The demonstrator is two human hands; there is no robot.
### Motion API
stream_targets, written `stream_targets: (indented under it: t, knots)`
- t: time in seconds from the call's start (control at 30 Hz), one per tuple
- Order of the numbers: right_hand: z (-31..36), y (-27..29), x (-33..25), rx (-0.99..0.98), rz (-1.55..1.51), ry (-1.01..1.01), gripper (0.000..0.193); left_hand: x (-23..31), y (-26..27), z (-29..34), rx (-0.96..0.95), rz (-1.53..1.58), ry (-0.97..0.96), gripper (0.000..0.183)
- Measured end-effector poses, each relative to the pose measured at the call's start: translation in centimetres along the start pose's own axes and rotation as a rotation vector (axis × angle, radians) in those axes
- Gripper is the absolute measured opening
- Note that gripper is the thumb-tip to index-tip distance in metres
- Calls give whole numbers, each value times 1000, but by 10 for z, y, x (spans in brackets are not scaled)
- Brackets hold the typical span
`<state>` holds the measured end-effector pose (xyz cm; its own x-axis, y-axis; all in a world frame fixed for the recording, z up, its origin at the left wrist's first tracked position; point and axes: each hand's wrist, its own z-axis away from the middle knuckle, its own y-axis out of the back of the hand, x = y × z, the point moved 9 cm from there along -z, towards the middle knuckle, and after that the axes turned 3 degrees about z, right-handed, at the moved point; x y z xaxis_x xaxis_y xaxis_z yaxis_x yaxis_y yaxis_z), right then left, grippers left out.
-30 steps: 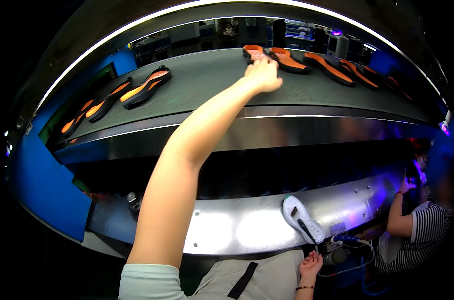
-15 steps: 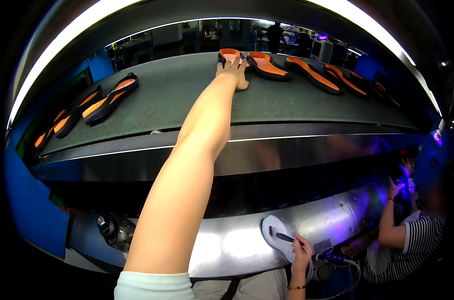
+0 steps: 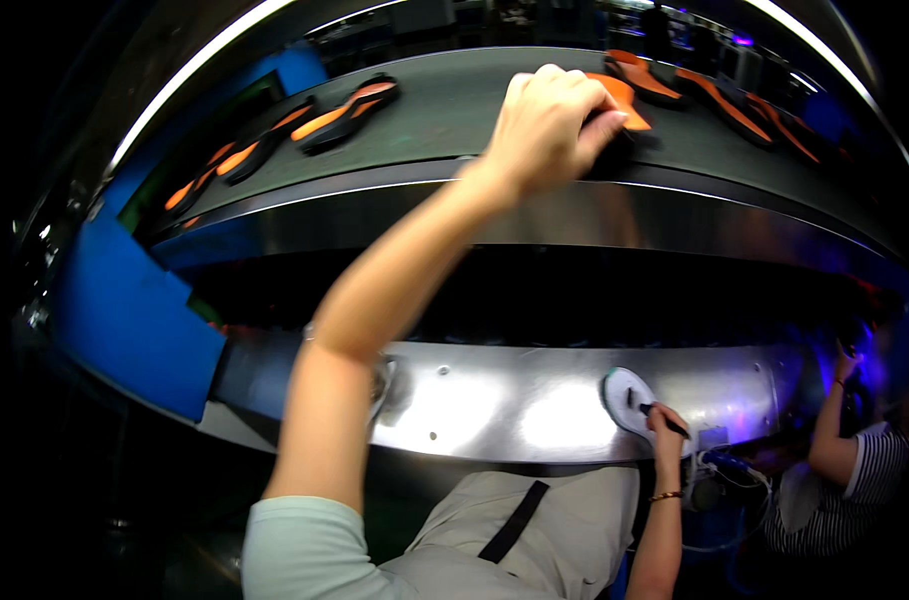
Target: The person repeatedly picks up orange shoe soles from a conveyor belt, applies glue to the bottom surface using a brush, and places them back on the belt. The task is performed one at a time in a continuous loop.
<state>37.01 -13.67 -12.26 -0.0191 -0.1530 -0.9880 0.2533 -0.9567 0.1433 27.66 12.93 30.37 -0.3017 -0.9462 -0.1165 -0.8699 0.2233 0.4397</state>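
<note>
My left hand (image 3: 549, 130) is raised over the near part of a dark green conveyor belt (image 3: 454, 120), its fingers closed round an orange-and-black shoe sole (image 3: 624, 100). The hand hides part of that sole. Lower down, my right hand (image 3: 666, 425) grips a thin dark-handled tool (image 3: 678, 432); its tip is too small to make out. Beneath that hand a white shoe sole (image 3: 619, 400) lies on a shiny metal worktop (image 3: 474, 410).
More orange-and-black soles lie on the belt, at left (image 3: 346, 115) and at far right (image 3: 724, 105). A blue panel (image 3: 139, 320) stands at the left. Another person's arm (image 3: 832, 440) is at the right, beyond a cluster of cables (image 3: 729, 462).
My left hand has taken hold of a sole at the belt's far side and drawn it toward me. My right hand stays by the white sole. The view has shifted.
</note>
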Motion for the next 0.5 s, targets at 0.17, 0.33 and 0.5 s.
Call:
stream_targets:
  t: [0.17,0.33,0.5]
  knots:
    - [12,-6,-25,-5,-417,-111,27,-1,44,132,823,532,1018,20]
    - [31,5,-44,24,-479,-96,27,30,-28,181,197,1873,1235,46]
    - [70,28,-38,89,-506,-134,23,108,-31,296,691,2386,1253,87]
